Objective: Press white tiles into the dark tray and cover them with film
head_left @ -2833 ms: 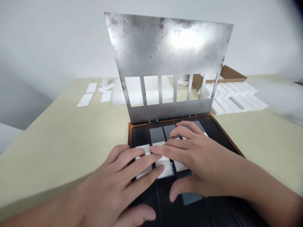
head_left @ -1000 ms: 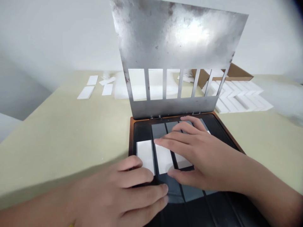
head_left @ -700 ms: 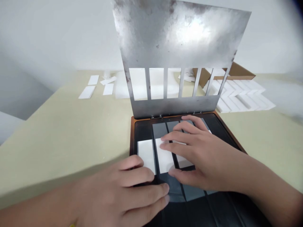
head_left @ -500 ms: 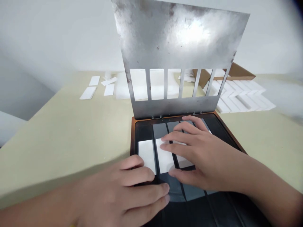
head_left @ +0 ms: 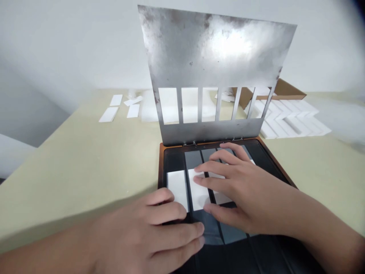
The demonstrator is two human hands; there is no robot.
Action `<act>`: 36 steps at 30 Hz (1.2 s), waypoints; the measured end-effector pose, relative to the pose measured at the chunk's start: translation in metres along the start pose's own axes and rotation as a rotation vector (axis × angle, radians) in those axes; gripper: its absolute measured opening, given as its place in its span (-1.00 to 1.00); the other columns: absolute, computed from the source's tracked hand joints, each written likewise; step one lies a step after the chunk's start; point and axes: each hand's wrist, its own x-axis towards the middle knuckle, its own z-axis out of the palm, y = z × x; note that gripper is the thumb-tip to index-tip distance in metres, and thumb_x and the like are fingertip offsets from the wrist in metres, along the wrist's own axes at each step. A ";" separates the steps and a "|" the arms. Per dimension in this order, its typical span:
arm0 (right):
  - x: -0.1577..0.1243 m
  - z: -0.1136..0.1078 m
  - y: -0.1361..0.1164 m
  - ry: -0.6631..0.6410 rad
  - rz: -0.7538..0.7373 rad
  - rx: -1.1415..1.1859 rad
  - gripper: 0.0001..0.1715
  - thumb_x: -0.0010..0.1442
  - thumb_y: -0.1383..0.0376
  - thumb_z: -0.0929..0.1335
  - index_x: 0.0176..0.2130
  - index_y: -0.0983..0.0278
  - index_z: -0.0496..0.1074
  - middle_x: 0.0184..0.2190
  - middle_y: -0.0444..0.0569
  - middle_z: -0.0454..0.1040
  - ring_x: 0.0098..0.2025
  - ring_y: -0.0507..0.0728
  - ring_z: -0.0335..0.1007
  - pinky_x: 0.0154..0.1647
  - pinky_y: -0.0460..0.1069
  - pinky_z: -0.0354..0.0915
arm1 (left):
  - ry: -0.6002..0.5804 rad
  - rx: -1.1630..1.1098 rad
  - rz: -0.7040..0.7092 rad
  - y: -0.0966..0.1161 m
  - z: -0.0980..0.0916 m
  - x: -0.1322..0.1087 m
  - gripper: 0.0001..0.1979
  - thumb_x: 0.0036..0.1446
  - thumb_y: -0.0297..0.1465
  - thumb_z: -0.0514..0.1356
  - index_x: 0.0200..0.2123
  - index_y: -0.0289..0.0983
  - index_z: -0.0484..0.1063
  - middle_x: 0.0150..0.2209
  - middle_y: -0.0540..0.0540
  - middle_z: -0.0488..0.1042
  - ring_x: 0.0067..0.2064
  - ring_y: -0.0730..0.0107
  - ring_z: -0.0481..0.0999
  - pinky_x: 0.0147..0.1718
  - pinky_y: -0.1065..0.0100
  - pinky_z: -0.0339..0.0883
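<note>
A black-topped base [head_left: 174, 159] with an orange-brown edge lies in front of me, marked with dark grey strips. White cards rest on it in a row: one at the left [head_left: 177, 182], a second card [head_left: 198, 196], and others partly covered by my right hand [head_left: 242, 186]. That hand is spread over the row, its fingertips touching the second card. My left hand [head_left: 151, 236] lies low at the left, fingers stretched out across the base beside the near end of the left card. Its thumb is at that card's edge. Neither hand grips anything that I can see.
A hinged metal plate [head_left: 182, 53] with a row of rectangular windows stands up at the base's back edge. Stacks of white pieces [head_left: 293, 118] and a cardboard box [head_left: 289, 91] sit at the back right. Loose white pieces [head_left: 108, 114] lie at the back left of the table [head_left: 85, 160].
The view has tilted slightly, so the plate and table appear a little lower. Both hands stay in the same places on the base and cards.
</note>
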 end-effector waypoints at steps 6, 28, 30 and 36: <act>-0.001 0.000 0.001 0.004 -0.010 -0.006 -0.59 0.44 0.10 0.38 0.15 0.26 0.53 0.19 0.03 0.54 0.16 0.30 0.32 0.46 0.41 -0.10 | 0.010 0.012 -0.009 0.001 0.002 -0.002 -0.65 0.49 -0.25 0.14 0.05 -0.31 0.65 0.08 0.00 0.68 -0.18 0.26 0.57 -0.18 0.05 0.36; -0.001 0.003 0.001 0.014 -0.017 -0.017 -0.59 0.42 0.12 0.40 0.15 0.25 0.53 0.19 0.01 0.57 0.16 0.29 0.34 0.48 0.40 -0.11 | 0.020 -0.003 -0.027 0.003 0.002 -0.002 -0.64 0.52 -0.25 0.12 0.05 -0.34 0.64 0.06 -0.10 0.69 -0.15 0.21 0.56 -0.21 0.09 0.36; -0.002 0.003 0.000 0.005 -0.017 -0.013 -0.57 0.43 0.10 0.39 0.17 0.26 0.52 0.19 0.00 0.55 0.16 0.29 0.32 0.48 0.39 -0.13 | 0.031 -0.008 -0.016 0.002 0.001 -0.001 -0.64 0.52 -0.25 0.13 0.05 -0.35 0.64 0.07 -0.07 0.69 -0.14 0.21 0.56 -0.21 0.08 0.34; -0.001 -0.002 -0.002 -0.025 0.018 0.030 -0.53 0.52 0.05 0.28 0.19 0.26 0.52 0.23 -0.01 0.52 0.17 0.28 0.31 0.45 0.37 -0.14 | 0.056 0.018 -0.032 0.001 -0.002 0.001 -0.66 0.53 -0.26 0.13 0.06 -0.33 0.63 0.07 -0.01 0.69 -0.10 0.21 0.56 -0.11 0.10 0.30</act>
